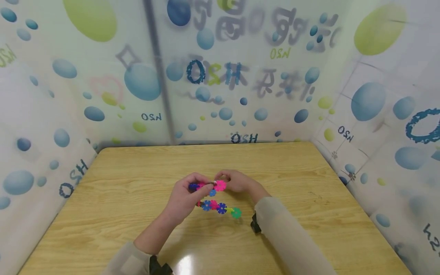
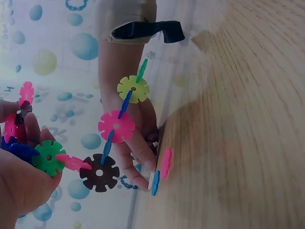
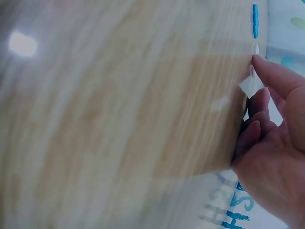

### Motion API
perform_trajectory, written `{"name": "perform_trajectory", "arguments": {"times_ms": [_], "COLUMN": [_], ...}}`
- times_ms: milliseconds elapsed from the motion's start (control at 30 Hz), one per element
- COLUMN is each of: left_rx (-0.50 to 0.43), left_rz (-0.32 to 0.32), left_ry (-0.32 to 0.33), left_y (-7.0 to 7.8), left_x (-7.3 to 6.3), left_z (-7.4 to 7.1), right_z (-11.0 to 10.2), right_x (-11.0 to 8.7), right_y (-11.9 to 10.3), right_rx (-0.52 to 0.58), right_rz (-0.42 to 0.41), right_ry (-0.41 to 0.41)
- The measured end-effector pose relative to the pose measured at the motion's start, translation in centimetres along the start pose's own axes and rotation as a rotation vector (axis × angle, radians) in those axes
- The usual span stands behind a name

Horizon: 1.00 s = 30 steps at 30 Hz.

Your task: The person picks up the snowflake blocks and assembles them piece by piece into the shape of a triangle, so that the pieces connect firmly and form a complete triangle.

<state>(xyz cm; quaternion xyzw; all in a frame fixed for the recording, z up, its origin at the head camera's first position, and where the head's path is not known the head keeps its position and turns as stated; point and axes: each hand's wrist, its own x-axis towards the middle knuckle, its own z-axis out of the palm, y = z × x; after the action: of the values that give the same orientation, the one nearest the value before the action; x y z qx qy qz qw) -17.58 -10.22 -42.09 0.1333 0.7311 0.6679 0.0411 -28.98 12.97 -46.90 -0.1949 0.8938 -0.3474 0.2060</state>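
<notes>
My left hand [image 1: 187,196] grips a chain of interlocking plastic snowflake discs [image 2: 99,172] above the table. Its links are pink, dark blue, green, black, light blue and yellow, and a green disc [image 1: 236,212] ends the free part. Part of the chain is hidden behind my left fingers. Farther right, my right hand [image 1: 237,181] is low at the tabletop with curled fingers. Its thumb and forefinger pinch a white disc [image 2: 151,180], seen edge-on. Close by on the table lie a loose blue disc [image 2: 156,183] and a pink disc [image 2: 166,163].
The wooden table [image 1: 120,183] reaches to walls covered with a bubble-patterned sheet [image 1: 227,114] at the back and both sides. Black straps [image 1: 255,223] sit at the sleeve cuffs. Light glares off the near edge of the tabletop.
</notes>
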Motion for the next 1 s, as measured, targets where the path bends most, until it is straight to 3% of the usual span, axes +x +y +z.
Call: {"name": "perform_trajectory", "arguments": {"times_ms": [267, 633, 833, 1000], "left_rx": [0.018, 0.018, 0.015, 0.005], "left_rz": [-0.016, -0.033, -0.053, -0.057], "left_ry": [0.006, 0.007, 0.001, 0.0], "left_y": [0.0, 0.0, 0.0, 0.0], "left_x": [0.0, -0.1, 0.0, 0.2], "left_z": [0.0, 0.1, 0.0, 0.0], "right_z": [-0.2, -0.1, -0.6, -1.6], "right_x": [0.2, -0.6, -2.3, -4.9], "right_y": [0.5, 1.5, 1.9, 0.8], "right_rx": [0.047, 0.098, 0.156, 0.237], "right_rz": [0.024, -0.042, -0.065, -0.13], "right_ry": [-0.008, 0.042, 0.069, 0.118]}}
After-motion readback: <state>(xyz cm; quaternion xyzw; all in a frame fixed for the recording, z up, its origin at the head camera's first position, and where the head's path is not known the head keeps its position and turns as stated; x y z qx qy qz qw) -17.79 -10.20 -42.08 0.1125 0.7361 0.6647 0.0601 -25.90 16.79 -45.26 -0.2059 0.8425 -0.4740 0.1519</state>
